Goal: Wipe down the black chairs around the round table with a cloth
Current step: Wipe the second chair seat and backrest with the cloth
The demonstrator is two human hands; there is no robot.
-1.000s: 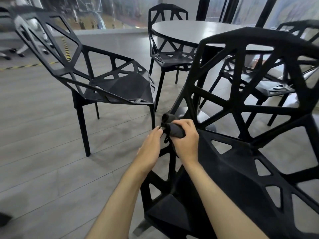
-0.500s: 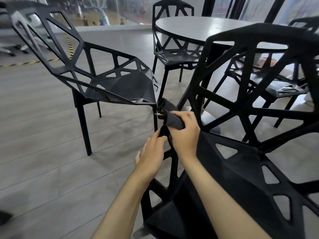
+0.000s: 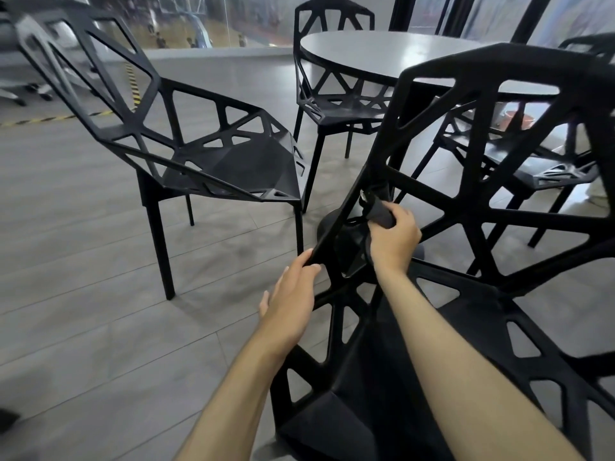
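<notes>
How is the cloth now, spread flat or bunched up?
Bunched up: the dark cloth is gathered in the right hand, wrapped around the chair's frame bar.

1. Open floor (image 3: 83, 327) left of near chair (image 3: 499, 311) — free passage.
2. Near chair's lattice struts crowd both hands; triangular gaps only.
3. Second chair (image 3: 233, 161) and round surface (image 3: 382, 54) block ahead.

A grey plank floor (image 3: 83, 294) is crossed by yellow-black striped tape (image 3: 50, 118) far left of the hands; glass walls (image 3: 216, 18) are seen beyond.
</notes>
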